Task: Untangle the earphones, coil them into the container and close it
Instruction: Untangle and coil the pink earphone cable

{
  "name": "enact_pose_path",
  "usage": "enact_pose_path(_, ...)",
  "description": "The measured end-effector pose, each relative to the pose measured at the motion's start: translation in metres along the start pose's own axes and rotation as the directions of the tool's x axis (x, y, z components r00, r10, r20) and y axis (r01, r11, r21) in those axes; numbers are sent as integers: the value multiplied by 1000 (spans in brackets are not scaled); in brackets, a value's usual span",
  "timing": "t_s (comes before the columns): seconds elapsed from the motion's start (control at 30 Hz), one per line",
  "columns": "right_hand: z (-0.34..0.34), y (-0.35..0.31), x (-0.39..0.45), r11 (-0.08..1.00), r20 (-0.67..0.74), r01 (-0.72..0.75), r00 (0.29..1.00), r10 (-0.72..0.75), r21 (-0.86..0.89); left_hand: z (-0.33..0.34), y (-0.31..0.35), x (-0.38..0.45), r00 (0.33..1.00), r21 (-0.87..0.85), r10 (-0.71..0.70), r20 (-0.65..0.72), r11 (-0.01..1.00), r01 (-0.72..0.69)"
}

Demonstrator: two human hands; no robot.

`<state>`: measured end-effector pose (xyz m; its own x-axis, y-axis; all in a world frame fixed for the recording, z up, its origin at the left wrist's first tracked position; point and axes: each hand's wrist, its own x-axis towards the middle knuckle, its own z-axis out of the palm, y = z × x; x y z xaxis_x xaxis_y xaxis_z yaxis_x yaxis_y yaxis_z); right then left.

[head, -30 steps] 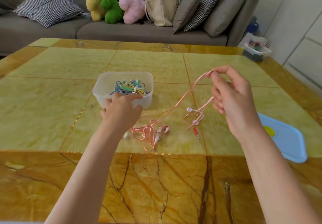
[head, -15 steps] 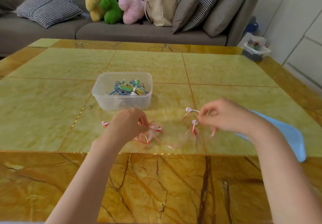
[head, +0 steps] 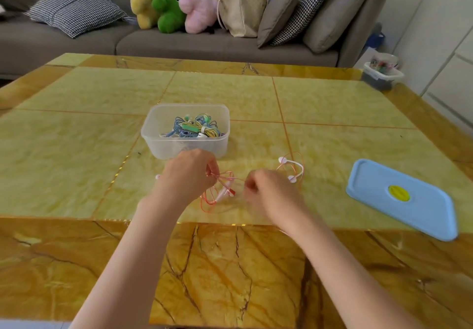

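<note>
Tangled pink earphones (head: 222,190) lie on the yellow table (head: 76,149) just in front of a clear plastic container (head: 163,147). My left hand (head: 188,172) pinches the cord at the tangle's left side. My right hand (head: 266,190) is curled at the tangle's right side and pinches the thin cord there. Two white earbuds on a pink loop (head: 291,168) lie just right of my right hand. The container holds coiled blue, green and yellow earphones (head: 194,129). Its blue lid (head: 401,198) lies flat at the right.
A grey sofa (head: 217,44) with cushions, plush toys (head: 174,3) and a woven bag (head: 242,7) runs behind the table. A small bin with odds and ends (head: 382,72) stands beyond the table's far right corner.
My right hand came down from a raised position, where it lifted the cord, and moved left to the tangle. My left hand shifted slightly right onto the cord. The earbud loop now lies on the table.
</note>
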<state>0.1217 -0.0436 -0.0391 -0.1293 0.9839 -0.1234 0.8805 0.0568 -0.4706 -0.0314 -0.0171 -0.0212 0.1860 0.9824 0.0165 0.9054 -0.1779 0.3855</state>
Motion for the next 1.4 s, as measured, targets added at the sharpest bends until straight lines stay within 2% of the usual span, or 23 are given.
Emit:
enact_pose_path(0.03,-7,3,0,977,3,-22,1000,22,214,-1,-2,-1,1000,13,-4,5,1000,4)
enact_pose_path(0.07,-16,4,-1,908,1,-32,999,35,418,-2,-3,-1,1000,13,3,20,1000,-4)
enact_pose_path(0.1,-27,5,-4,836,-26,-11,999,31,548,-5,-3,-1,999,-19,29,43,999,-28)
enact_pose_path(0.2,-48,0,-13,767,-203,204,974,-98,608,-13,14,-5,976,-303,201,84,938,-168)
enact_pose_path(0.27,-55,-4,-16,692,-334,351,928,-166,631,-15,29,-7,943,-490,330,50,831,-265)
enact_pose_path(0.3,-58,-4,-17,651,-409,411,897,-165,638,-15,33,-7,944,-564,330,24,784,-260)
enact_pose_path(0.33,-62,-2,-17,612,-486,460,863,-138,643,-14,33,-6,956,-591,292,-7,771,-240)
enact_pose_path(0.4,-73,8,-18,504,-607,518,794,17,691,-11,26,-2,977,-544,206,-62,813,-206)
enact_pose_path(0.47,-85,19,-18,389,-642,538,735,218,748,-8,18,0,984,-477,161,-81,860,-180)
enact_pose_path(0.5,-90,24,-19,370,-642,536,711,286,759,-7,16,2,986,-473,146,-75,866,-164)
enact_pose_path(0.57,-93,33,-17,411,-642,506,689,337,759,-7,14,2,990,-519,115,-79,843,-139)
enact_pose_path(0.63,-92,39,-14,569,-642,412,709,292,712,-13,14,1,990,-635,45,-132,763,-120)
enact_pose_path(0.67,-91,42,-12,675,-615,329,754,233,660,-18,13,0,985,-702,2,-171,701,-123)
enact_pose_path(0.73,-87,42,-10,840,-438,150,892,113,522,-26,12,-1,967,-766,-43,-250,619,-171)
enact_pose_path(0.8,-81,39,-11,920,-250,39,966,65,389,-30,12,-3,964,-736,-9,-267,648,-197)
enact_pose_path(0.83,-78,38,-12,942,-231,34,972,47,335,-29,13,-3,970,-702,29,-241,685,-195)
enact_pose_path(0.93,-74,20,-16,912,-257,181,962,-88,368,-19,22,-3,979,-588,157,-129,783,-203)
enact_pose_path(1.0,-69,10,-16,862,-170,234,970,-174,450,-12,29,-3,971,-544,219,-94,805,-235)
enact_pose_path(1.07,-63,6,-15,855,-108,238,971,-212,460,-7,34,-3,961,-514,261,-91,814,-270)
enact_pose_path(1.13,-60,7,-15,838,-61,194,980,-189,511,-5,38,-3,953,-499,288,-95,815,-295)
enact_pose_path(1.2,-59,7,-16,775,17,100,990,-141,625,-4,41,-1,949,-510,298,-108,803,-310)
enact_pose_path(1.27,-58,9,-16,759,37,41,996,-85,650,-2,42,0,950,-511,282,-131,802,-309)
enact_pose_path(1.4,-65,16,-13,813,-175,54,983,60,580,2,35,4,969,-495,229,-96,833,-247)
